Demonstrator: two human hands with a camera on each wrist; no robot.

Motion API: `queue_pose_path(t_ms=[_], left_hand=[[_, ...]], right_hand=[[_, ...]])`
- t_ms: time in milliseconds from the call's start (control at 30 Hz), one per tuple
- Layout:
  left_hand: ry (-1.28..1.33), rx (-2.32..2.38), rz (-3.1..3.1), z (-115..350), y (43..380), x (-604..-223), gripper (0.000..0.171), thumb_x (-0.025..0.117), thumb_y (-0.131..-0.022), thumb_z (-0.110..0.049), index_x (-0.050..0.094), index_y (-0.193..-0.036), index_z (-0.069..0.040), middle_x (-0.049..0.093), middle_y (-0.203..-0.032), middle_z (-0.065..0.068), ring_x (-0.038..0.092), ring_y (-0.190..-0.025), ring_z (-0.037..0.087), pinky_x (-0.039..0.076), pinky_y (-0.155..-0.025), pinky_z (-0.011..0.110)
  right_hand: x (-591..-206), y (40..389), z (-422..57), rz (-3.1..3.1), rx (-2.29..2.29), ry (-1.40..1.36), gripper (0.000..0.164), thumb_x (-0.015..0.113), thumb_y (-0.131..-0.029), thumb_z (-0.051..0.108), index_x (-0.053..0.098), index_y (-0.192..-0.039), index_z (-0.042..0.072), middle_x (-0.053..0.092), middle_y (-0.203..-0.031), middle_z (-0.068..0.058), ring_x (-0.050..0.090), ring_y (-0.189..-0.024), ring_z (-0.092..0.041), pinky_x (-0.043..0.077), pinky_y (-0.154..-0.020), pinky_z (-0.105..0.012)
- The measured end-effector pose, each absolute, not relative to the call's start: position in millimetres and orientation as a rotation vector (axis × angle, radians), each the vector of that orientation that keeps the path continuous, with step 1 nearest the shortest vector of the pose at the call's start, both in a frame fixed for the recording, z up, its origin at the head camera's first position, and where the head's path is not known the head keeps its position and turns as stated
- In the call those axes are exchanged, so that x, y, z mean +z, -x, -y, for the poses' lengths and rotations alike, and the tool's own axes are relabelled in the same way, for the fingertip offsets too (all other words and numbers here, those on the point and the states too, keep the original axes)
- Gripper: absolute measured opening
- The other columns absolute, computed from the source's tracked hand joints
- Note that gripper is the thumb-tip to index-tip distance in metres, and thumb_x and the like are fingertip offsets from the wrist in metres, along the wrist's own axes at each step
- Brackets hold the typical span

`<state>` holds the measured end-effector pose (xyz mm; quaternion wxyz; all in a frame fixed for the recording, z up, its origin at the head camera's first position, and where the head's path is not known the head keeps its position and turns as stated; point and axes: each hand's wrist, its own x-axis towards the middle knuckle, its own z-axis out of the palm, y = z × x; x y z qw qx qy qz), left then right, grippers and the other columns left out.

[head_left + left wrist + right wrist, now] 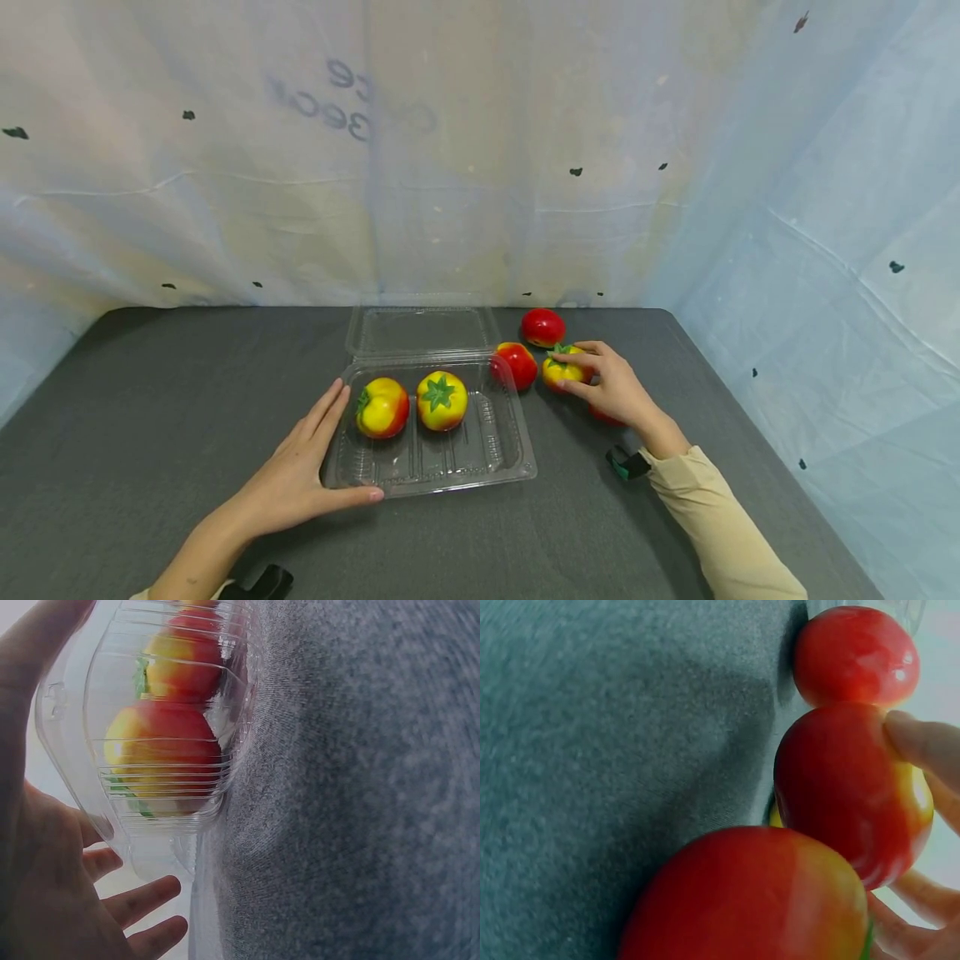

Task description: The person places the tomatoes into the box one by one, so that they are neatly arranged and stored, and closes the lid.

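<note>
A clear plastic clamshell box lies with its lid folded back. Inside its left and middle parts sit two yellow-red tomatoes, one tilted sideways, the other with its green calyx up. My left hand spans the box's near left corner, thumb along the front rim and straight fingers against the left side. To the right of the box, my right hand grips another tomato from above, thumb and fingers on opposite sides. That tomato's green calyx faces up between the fingers.
Two red tomatoes, a nearer one by the box's right rim and a farther one, stand close to the gripped one. Another tomato is partly hidden under my right hand. Plastic sheeting hangs behind the grey table.
</note>
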<state>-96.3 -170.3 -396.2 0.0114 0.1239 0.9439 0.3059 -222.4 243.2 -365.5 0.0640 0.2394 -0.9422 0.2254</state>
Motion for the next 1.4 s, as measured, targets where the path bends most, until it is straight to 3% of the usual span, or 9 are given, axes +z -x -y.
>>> queue_pose_path(t_ms=[533,900,1133,1400], left_hand=[[-0.395,0.957,-2.946,171.1,95.5,-396.0,0.125,0.073,-0.067,-0.069,0.000,-0.156,-0.020,-0.002,-0.162,0.007,0.021,-0.138,0.051,0.028,-0.093,0.077],[-0.396,0.953,-2.948,170.5,95.4,-396.3,0.125,0.072,-0.067,-0.070,0.000,-0.156,-0.020,-0.002,-0.162,0.007,0.021,-0.138,0.051,0.027,-0.092,0.077],[-0.395,0.959,-2.949,170.4,95.6,-397.0,0.125,0.072,-0.067,-0.069,0.000,-0.156,-0.021,-0.004,-0.162,0.003,0.021,-0.138,0.051,0.027,-0.093,0.077],[-0.399,0.959,-2.955,170.4,95.6,-397.7,0.124,0.072,-0.067,-0.070,0.000,-0.156,-0.021,-0.001,-0.162,0.007,0.022,-0.138,0.051,0.028,-0.092,0.077]], right_hand=[[-343.4,208.9,-236.9,2.707,0.728,-0.813,0.041,0.075,-0.083,0.022,0.067,-0.123,0.015,0.051,-0.134,-0.017,0.053,-0.115,-0.033,0.048,-0.089,-0.050],[-334.0,199.3,-221.4,2.641,0.722,-0.909,0.042,0.077,-0.082,0.021,0.068,-0.122,0.015,0.053,-0.133,-0.014,0.056,-0.108,-0.026,0.051,-0.080,-0.041],[-329.4,194.2,-211.3,2.638,0.731,-0.948,0.043,0.077,-0.082,0.024,0.067,-0.123,0.016,0.052,-0.135,-0.013,0.060,-0.086,-0.014,0.050,-0.076,-0.035],[-323.8,191.6,-195.6,2.600,0.739,-1.038,0.044,0.078,-0.081,0.024,0.067,-0.123,0.018,0.053,-0.135,-0.012,0.060,-0.096,-0.018,0.050,-0.082,-0.040]])
